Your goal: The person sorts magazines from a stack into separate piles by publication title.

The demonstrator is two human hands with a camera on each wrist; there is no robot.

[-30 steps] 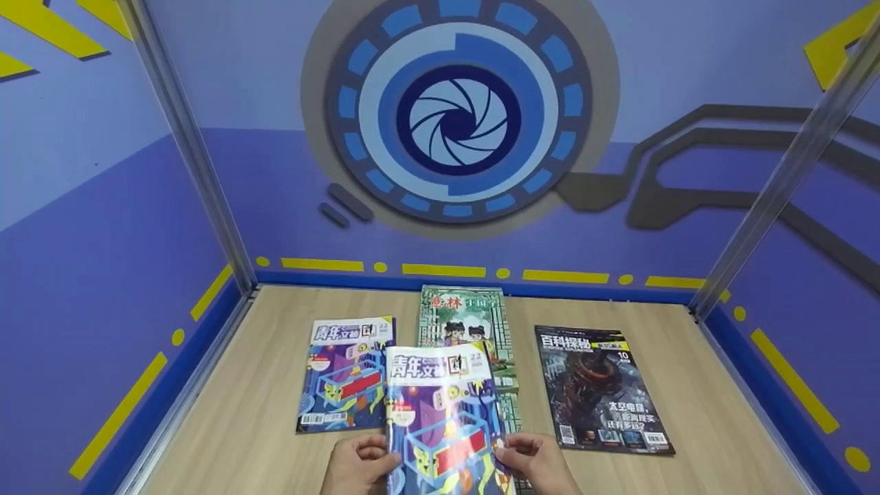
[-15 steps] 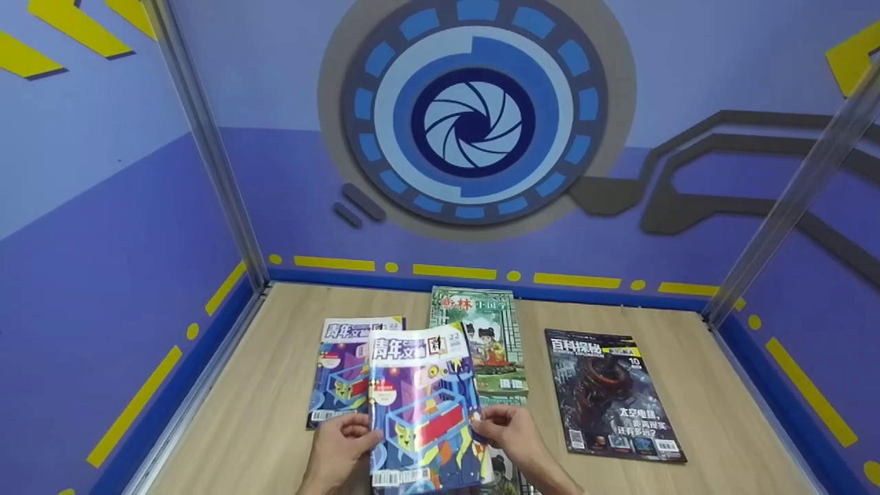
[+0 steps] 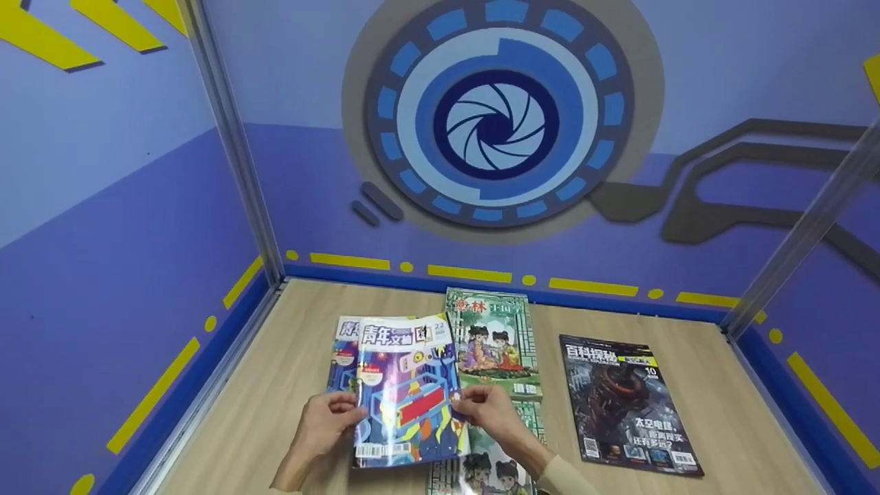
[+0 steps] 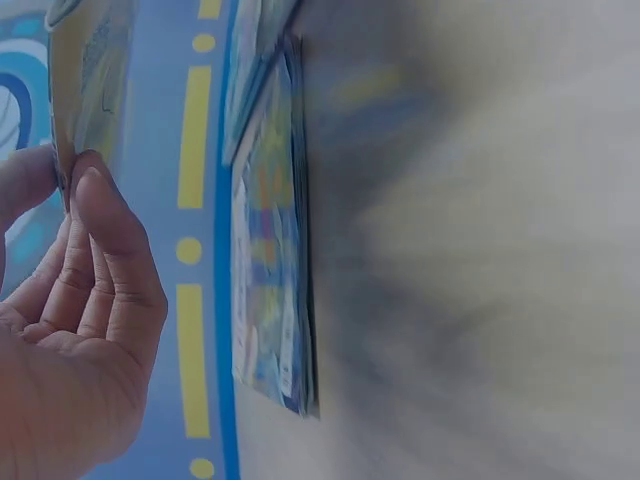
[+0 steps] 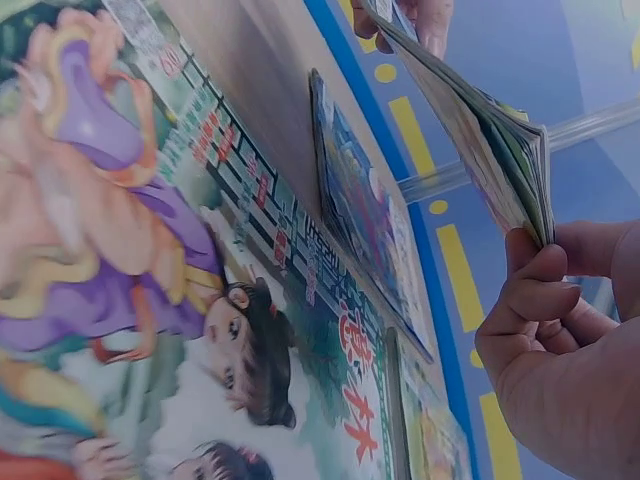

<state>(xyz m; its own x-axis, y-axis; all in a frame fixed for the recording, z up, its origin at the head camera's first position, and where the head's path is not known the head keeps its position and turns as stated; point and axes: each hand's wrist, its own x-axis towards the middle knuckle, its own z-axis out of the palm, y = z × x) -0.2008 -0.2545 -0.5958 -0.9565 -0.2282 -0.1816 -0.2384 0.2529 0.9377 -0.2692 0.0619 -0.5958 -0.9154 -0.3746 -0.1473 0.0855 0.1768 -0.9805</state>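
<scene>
A purple and blue magazine [image 3: 405,392] with a white title band is held up above the table by both hands. My left hand [image 3: 324,425] pinches its left edge between thumb and fingers, and my right hand [image 3: 496,416] pinches the right edge. The right wrist view shows the held magazine [image 5: 480,140] edge-on, its pages slightly fanned. Behind it on the table lies a matching magazine [image 3: 342,364], mostly covered from the head view. Two green magazines with drawn children lie in a column to the right, a far one [image 3: 491,344] and a near one [image 3: 491,467] partly hidden by my right arm.
A dark magazine [image 3: 629,405] lies on the right of the wooden table [image 3: 254,419]. Blue and purple panels [image 3: 302,179] with metal corner posts [image 3: 237,137] enclose the table at the back and sides.
Both hands have carried the held magazine left and away from the body, so it now overlaps the matching one more. The near green magazine shows more. The head view has shifted left.
</scene>
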